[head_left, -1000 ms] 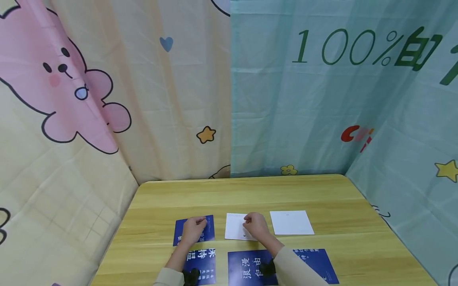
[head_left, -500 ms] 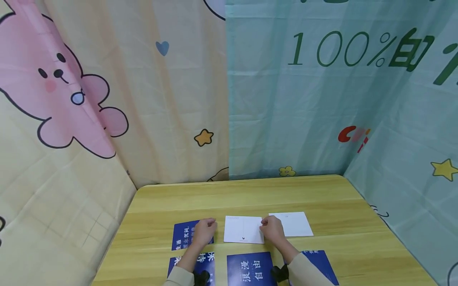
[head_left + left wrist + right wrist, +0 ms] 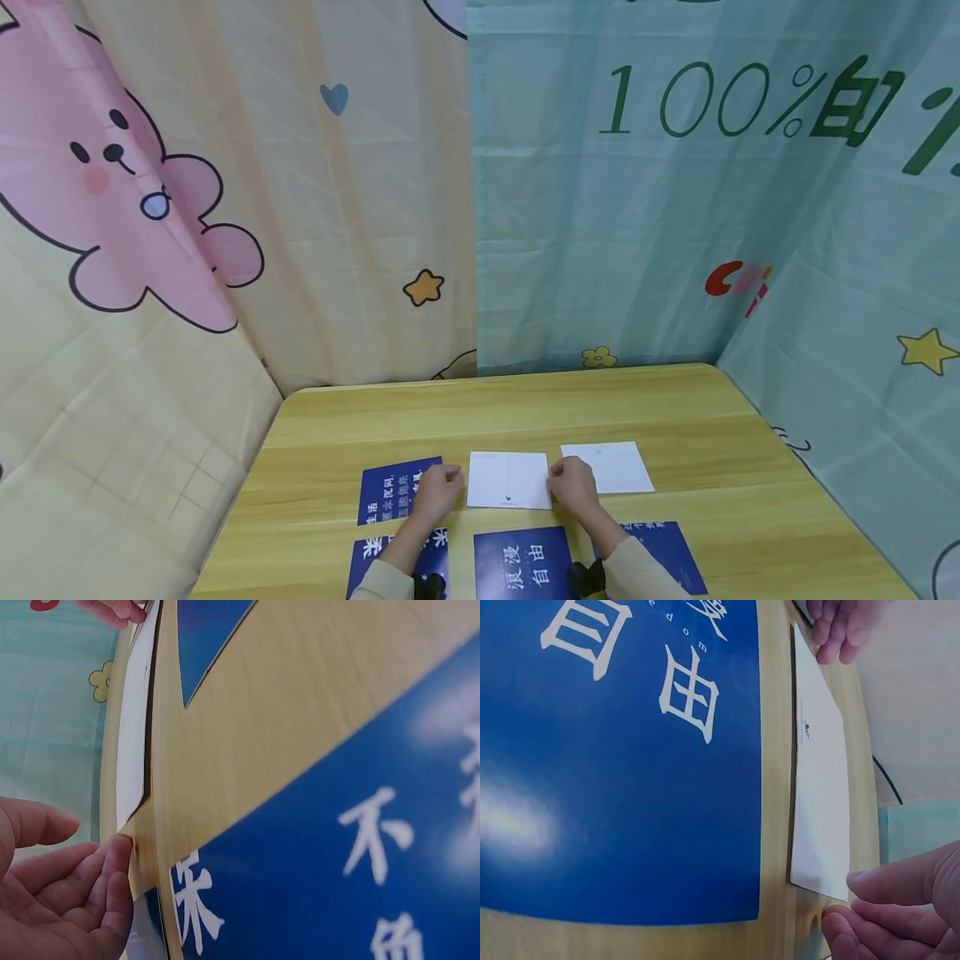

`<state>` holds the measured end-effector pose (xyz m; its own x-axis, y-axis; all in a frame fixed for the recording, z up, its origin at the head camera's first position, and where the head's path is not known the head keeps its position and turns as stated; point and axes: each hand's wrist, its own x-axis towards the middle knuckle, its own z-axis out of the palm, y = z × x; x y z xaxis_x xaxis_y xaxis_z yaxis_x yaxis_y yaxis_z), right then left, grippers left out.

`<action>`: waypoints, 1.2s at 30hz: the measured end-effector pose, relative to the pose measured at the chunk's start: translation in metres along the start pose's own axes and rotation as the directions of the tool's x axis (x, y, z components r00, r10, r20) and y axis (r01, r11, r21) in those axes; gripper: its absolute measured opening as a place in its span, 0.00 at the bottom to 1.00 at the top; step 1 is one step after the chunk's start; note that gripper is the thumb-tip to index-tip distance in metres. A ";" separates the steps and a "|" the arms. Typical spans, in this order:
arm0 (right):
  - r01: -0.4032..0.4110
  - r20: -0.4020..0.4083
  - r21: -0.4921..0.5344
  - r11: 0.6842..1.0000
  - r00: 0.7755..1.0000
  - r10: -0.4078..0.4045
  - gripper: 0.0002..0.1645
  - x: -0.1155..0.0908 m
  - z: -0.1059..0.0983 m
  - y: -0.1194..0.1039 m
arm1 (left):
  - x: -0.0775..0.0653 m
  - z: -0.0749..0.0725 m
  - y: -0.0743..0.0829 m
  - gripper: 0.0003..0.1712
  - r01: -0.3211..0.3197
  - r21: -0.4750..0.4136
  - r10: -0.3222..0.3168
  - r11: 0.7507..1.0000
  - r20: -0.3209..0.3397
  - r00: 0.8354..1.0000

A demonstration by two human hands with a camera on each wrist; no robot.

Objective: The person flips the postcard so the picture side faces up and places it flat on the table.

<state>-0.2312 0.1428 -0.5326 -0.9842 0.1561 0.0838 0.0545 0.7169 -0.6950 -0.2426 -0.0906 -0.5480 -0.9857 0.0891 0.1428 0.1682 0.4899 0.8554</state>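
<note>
Near the middle of the table lies a white card, blank side with a small dark mark up. My right hand is at its right edge; in the right wrist view the thumb and forefinger pinch the card's corner. My left hand is just off the card's left edge. In the left wrist view its thumb and fingers stand apart with nothing between them, fingertips close to the corner. Under the left hand is a blue card with white characters.
A second white card lies at the back right. In the front row are blue cards: one on the left, one in the middle and one on the right. Printed curtains stand behind the wooden table.
My right hand has moved right from over the white card to its right edge, uncovering it. The left hand has moved right over the blue card toward the white card.
</note>
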 end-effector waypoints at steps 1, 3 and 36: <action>-0.007 0.000 0.004 1.000 1.000 0.007 0.03 0.000 0.001 0.000 | 0.000 0.001 0.001 0.09 0.004 -0.003 -0.004 1.000 0.002 1.000; -0.015 -0.001 0.016 1.000 1.000 0.015 0.04 -0.001 0.002 -0.001 | 0.001 0.004 0.003 0.08 0.011 -0.013 -0.011 1.000 0.008 1.000; -0.087 -0.050 0.157 0.984 0.994 0.096 0.10 -0.001 0.005 0.003 | 0.011 0.012 0.019 0.08 0.135 -0.081 -0.137 0.988 -0.025 0.990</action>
<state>-0.2313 0.1415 -0.5390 -0.9648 0.2579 0.0524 0.1126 0.5847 -0.8034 -0.2499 -0.0697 -0.5364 -0.9993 -0.0005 0.0363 0.0326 0.4258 0.9042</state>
